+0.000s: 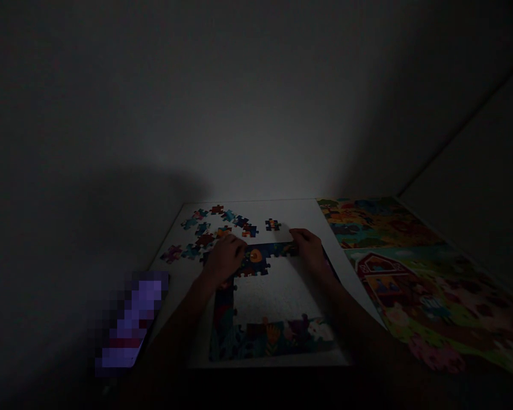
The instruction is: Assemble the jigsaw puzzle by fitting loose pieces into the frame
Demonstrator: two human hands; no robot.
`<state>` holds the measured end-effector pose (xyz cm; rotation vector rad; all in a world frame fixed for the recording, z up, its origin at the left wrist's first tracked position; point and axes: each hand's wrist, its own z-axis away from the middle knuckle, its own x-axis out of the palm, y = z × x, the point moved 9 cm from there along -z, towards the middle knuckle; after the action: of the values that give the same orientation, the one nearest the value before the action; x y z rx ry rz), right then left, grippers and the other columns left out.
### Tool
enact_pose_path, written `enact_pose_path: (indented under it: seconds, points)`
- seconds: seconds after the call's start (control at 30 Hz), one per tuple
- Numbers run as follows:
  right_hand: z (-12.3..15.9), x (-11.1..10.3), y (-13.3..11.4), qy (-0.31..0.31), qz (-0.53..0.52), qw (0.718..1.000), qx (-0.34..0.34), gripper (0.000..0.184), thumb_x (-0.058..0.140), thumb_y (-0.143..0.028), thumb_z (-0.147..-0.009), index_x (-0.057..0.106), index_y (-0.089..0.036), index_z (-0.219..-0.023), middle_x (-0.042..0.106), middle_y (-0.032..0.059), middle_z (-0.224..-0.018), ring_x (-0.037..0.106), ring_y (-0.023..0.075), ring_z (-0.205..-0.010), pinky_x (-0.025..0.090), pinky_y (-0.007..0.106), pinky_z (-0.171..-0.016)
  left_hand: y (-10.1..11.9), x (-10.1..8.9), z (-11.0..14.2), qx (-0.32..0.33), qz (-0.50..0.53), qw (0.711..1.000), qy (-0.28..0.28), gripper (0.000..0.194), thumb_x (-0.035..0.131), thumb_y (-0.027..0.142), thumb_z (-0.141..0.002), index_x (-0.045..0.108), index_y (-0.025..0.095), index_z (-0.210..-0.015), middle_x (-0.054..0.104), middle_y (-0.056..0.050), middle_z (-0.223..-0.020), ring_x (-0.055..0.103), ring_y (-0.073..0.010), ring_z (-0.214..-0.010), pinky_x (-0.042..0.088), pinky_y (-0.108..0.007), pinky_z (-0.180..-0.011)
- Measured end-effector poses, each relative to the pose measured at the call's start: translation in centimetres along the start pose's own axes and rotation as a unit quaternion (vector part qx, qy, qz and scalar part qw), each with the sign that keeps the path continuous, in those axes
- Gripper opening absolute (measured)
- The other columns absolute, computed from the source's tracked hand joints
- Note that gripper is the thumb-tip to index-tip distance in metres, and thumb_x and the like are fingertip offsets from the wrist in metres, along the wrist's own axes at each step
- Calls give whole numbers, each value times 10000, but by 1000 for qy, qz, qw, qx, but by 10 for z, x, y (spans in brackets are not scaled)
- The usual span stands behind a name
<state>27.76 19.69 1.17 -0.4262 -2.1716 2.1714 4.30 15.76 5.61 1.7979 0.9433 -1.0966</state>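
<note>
- The left hand [224, 259] rests on the upper edge of the part-built jigsaw border [256, 259], its grip curled low; whether it has hold of a piece cannot be told.
- The right hand [310, 250] touches that edge's right end, its grip half-closed, any hold equally unclear.
- Loose jigsaw pieces [205, 239] lie scattered on the white bench [294, 216] above the border, with a lone piece [272, 225] set apart.
- A farm-scene poster [380, 222] lies to the right; a pixelated purple object [132, 319] sits lower left.
</note>
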Motion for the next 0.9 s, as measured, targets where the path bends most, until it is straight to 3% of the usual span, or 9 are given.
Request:
enact_pose_path:
  seconds: [0.17,0.4,0.67,0.9]
  points:
    - [-2,-6,14,45,-123,990,58,424,638,-516,-638,686,-157,-857,455,-65,-501,381,114,-457,303,253,-450,10,23,-22,24,13,1000,-4,191,515,141,-906,683,179,-987,651,-72,-1065,597,-225,-1038,455,-390,-950]
    - [2,-8,12,72,-168,980,79,353,692,-471,-619,687,-171,-806,410,-84,-469,315,94,-440,237,245,-432,3,33,-19,28,30,999,0,173,519,168,-911,675,204,-977,645,-69,-1072,594,-230,-1027,467,-398,-920]
    - [1,-6,16,50,-109,991,62,357,702,-479,-672,710,-170,-849,463,-62,-538,374,102,-491,289,242,-475,6,33,-21,25,43,999,-22,164,519,164,-898,665,201,-962,639,-63,-1060,586,-227,-1035,460,-395,-932]
    - [9,7,-9,-12,37,999,-6,329,618,-457,-719,715,-174,-856,693,47,-811,591,201,-753,430,299,-670,10,32,-21,24,41,998,-32,144,516,176,-897,653,189,-940,627,-64,-1033,578,-230,-996,455,-392,-913]
